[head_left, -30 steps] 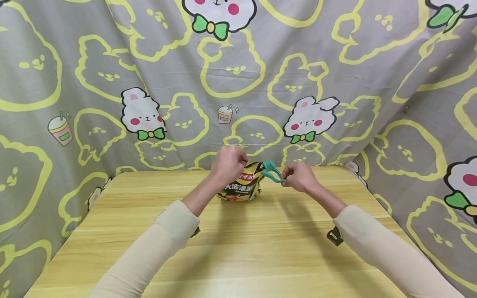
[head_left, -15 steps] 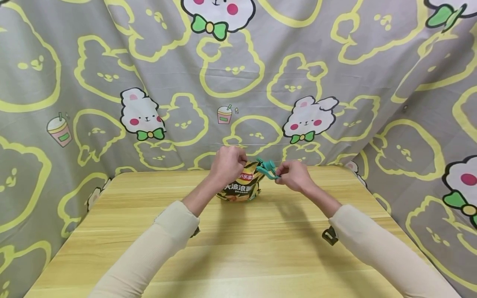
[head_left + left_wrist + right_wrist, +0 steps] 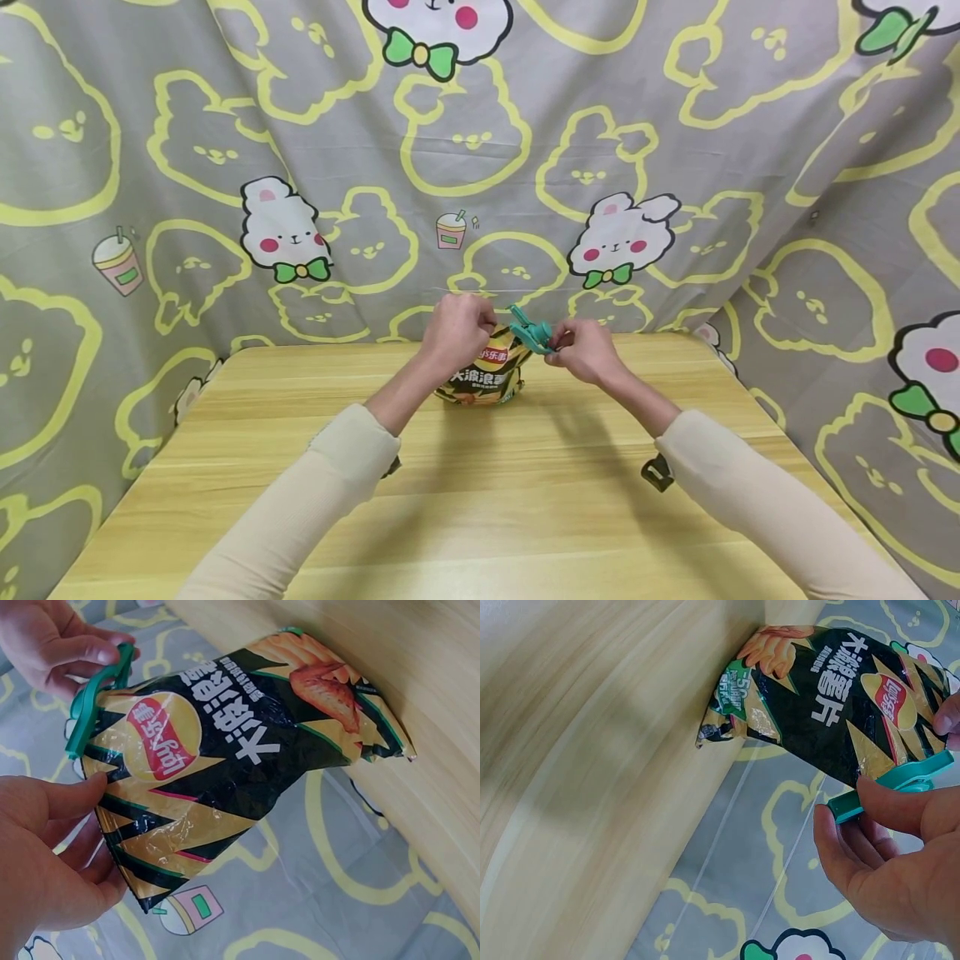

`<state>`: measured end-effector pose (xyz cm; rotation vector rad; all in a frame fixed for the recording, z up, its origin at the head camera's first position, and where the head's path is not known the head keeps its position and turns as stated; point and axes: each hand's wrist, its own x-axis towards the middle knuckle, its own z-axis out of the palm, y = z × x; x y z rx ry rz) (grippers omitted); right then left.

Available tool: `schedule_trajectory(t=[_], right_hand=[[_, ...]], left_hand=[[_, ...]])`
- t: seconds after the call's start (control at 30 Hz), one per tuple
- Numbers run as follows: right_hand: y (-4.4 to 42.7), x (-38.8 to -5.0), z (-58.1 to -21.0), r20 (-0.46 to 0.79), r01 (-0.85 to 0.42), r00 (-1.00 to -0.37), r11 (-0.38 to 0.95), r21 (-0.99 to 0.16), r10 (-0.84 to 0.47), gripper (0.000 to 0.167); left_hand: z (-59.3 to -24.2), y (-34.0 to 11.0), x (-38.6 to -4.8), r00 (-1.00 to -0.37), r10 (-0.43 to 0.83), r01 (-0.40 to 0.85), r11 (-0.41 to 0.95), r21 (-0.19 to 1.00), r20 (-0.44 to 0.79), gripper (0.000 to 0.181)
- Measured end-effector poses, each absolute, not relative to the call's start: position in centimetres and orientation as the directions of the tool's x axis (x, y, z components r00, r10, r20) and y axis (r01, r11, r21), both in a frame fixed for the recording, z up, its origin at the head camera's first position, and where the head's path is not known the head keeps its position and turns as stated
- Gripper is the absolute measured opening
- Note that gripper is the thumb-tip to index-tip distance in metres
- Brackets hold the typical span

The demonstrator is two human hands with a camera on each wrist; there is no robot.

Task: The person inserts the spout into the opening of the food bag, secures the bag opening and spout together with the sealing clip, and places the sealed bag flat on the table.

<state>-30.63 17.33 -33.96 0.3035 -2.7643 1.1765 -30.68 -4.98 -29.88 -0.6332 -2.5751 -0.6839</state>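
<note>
A black and gold bag of potato chips stands upright at the table's back edge, its top edge raised. My left hand pinches that top edge, thumb on the printed front in the left wrist view. Between thumb and fingers my right hand holds one end of a teal bag clip with a round cap-like part. In the head view the clip's two arms stand apart. One arm of the clip lies across the front of the bag's top corner; how much of the bag is between the arms is hidden.
The wooden table spreads in front of the bag. Behind it and on both sides hangs a grey curtain with yellow cartoon outlines. A dark strap piece shows below the right sleeve.
My right hand has moved left with the bag clip, bringing it over the bag's upper right corner. The clip has turned somewhat. My left hand and the bag have hardly moved.
</note>
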Motion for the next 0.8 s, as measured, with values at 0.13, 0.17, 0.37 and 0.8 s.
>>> schedule_trajectory(t=[0.13,0.17,0.37,0.8], right_hand=[[17.14,-30.88,-33.97,0.162,-0.201,-0.979,0.651,-0.731,-0.12,0.025],[17.11,-30.94,-33.98,0.157,-0.196,-0.98,0.643,-0.74,-0.118,0.027],[16.97,-31.0,-34.01,0.157,-0.199,-0.98,0.628,-0.753,-0.122,0.03],[16.86,-31.07,-34.16,0.187,-0.222,-0.975,0.629,-0.745,-0.123,0.03]], left_hand=[[-29.89,-5.02,-30.69,-0.822,0.315,0.51,0.777,0.368,0.474,0.027],[-29.89,-5.02,-30.69,-0.823,0.315,0.509,0.778,0.369,0.473,0.027],[-29.85,-5.03,-30.68,-0.822,0.315,0.511,0.777,0.368,0.475,0.028],[-29.91,-4.99,-30.78,-0.823,0.313,0.509,0.776,0.371,0.474,0.026]])
